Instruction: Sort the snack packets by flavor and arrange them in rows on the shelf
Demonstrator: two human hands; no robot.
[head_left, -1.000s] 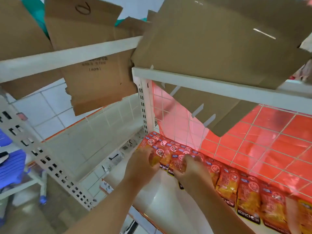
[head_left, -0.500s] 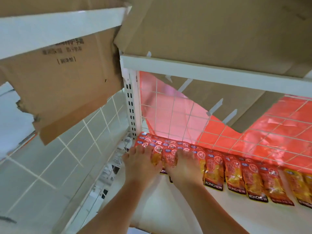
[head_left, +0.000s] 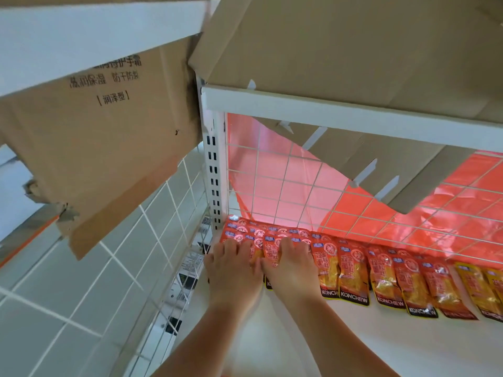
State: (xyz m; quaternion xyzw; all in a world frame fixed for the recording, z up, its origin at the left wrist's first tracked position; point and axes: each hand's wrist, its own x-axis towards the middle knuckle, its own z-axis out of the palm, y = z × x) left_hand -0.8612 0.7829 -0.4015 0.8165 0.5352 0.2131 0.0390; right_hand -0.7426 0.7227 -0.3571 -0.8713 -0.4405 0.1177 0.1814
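A row of red snack packets (head_left: pixel 353 270) marked KONCHEW lies along the back of the white shelf board (head_left: pixel 353 344), overlapping like tiles. At the row's left end more red packets (head_left: pixel 257 235) are stacked in the corner. My left hand (head_left: pixel 231 268) and my right hand (head_left: pixel 291 265) lie side by side, palms down, flat on those corner packets, fingers stretched toward the back. Neither hand wraps around a packet. At the far right the row turns to yellow packets (head_left: pixel 479 289).
A white wire mesh (head_left: pixel 285 186) with red plastic sheet (head_left: pixel 408 213) behind it closes the shelf's back. A slotted white upright (head_left: pixel 213 172) stands at the left corner. The upper shelf rail (head_left: pixel 340 115) and flattened cardboard (head_left: pixel 353 44) hang low overhead; more cardboard (head_left: pixel 95 131) hangs at left.
My hands moved with the red packets into the back left corner and now rest flat on them. The view has come closer to the shelf.
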